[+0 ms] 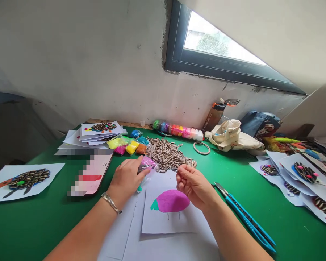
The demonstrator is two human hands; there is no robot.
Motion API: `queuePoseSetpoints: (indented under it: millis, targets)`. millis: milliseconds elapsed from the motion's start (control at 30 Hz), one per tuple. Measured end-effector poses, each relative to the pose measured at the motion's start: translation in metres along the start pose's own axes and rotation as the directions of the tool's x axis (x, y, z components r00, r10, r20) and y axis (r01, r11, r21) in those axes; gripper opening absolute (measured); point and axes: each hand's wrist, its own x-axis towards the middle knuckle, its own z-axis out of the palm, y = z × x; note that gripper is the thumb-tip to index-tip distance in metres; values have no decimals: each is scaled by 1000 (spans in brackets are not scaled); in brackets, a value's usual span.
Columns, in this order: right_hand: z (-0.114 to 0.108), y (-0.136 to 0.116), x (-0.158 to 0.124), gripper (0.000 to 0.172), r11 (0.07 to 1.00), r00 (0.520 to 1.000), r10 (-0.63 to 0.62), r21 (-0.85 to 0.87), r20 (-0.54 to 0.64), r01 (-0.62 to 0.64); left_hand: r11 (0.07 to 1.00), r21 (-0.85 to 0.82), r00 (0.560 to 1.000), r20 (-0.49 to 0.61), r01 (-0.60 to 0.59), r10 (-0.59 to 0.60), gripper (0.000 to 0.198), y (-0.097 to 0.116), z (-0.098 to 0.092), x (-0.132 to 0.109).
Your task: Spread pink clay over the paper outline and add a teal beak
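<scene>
My left hand, with a silver bracelet at the wrist, is closed on a clear plastic bag of purple clay beside the seed pile. My right hand is pinched above the paper's upper right; whatever sits between its fingertips is too small to make out. Below both hands lies a white paper card bearing a flat magenta clay oval with a teal clay piece at its left end and two short drawn lines beneath. Striped sunflower seeds are heaped just beyond my hands.
To the right lies a blue utility knife with its blade out. A phone, several bagged clays and stacked seed pictures are on the left. Behind stand a bottle, a tape roll and a cloth bag.
</scene>
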Motion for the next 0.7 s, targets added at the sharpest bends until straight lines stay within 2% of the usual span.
queuePoseSetpoints:
  millis: [100, 167, 200, 267, 300, 400, 500, 567, 700]
  targets:
    - [-1, 0, -2, 26, 1000, 1000, 2, -17, 24, -2, 997, -6, 991, -113, -76, 75, 55, 4, -2, -2]
    - [-1, 0, -3, 25, 1000, 999, 4, -28, 43, -3, 987, -66, 968, -216, -143, 126, 51, 11, -5, -6]
    - [0, 0, -4, 25, 999, 999, 5, -34, 51, -3, 972, -135, 954, -259, -192, 153, 45, 17, -7, -8]
    - [1, 0, -6, 25, 999, 998, 6, -47, 68, -3, 916, -300, 944, -273, -265, 184, 39, 30, -11, -15]
    - [2, 0, -7, 25, 998, 997, 7, -56, 82, -2, 878, -395, 954, -232, -269, 188, 37, 38, -13, -18]
    - [7, 1, -10, 27, 995, 992, 5, -98, 128, 7, 736, -664, 985, -6, -134, 174, 34, 58, -18, -26]
    - [12, 3, -12, 34, 974, 991, -23, -219, 135, 52, 584, -812, 963, 168, 15, 209, 24, 70, -23, -28]
    - [14, 5, -13, 39, 941, 989, -57, -323, 139, 100, 545, -836, 954, 213, 67, 211, 21, 72, -25, -27]
    - [19, 8, -15, 44, 860, 984, -119, -482, 131, 168, 548, -834, 958, 212, 73, 195, 20, 72, -24, -26]
